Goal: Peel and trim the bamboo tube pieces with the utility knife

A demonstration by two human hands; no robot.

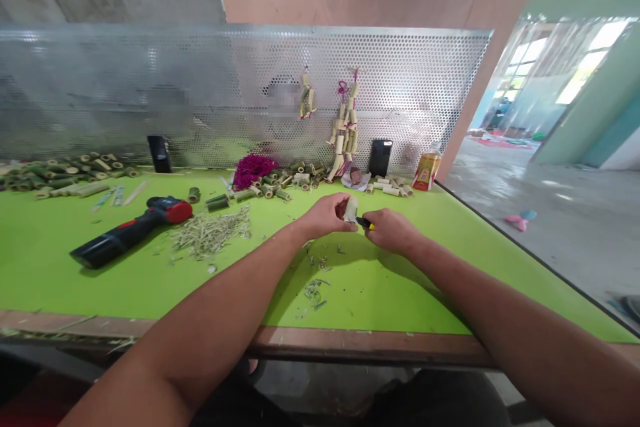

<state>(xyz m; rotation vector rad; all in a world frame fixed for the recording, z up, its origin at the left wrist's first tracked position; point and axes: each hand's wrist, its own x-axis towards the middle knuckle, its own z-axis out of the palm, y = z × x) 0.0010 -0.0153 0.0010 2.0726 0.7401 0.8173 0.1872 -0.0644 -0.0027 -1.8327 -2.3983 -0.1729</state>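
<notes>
My left hand (330,215) is closed around a short pale piece of bamboo (351,209), held upright a little above the green tabletop. In my right hand (393,230) is a utility knife (367,223) with a black and yellow handle, its front end pointing left. The blade end is at the lower right side of the bamboo piece; whether it cuts in is too small to tell. Below my hands lie scattered bamboo shavings (315,290).
A cordless drill (133,230) lies left beside a shavings heap (213,233). Along the back are bamboo pieces (70,173), magenta string (254,170), phones (381,157) and a bottle (427,170). Strung bamboo pieces (345,127) hang on a perforated metal panel (210,100).
</notes>
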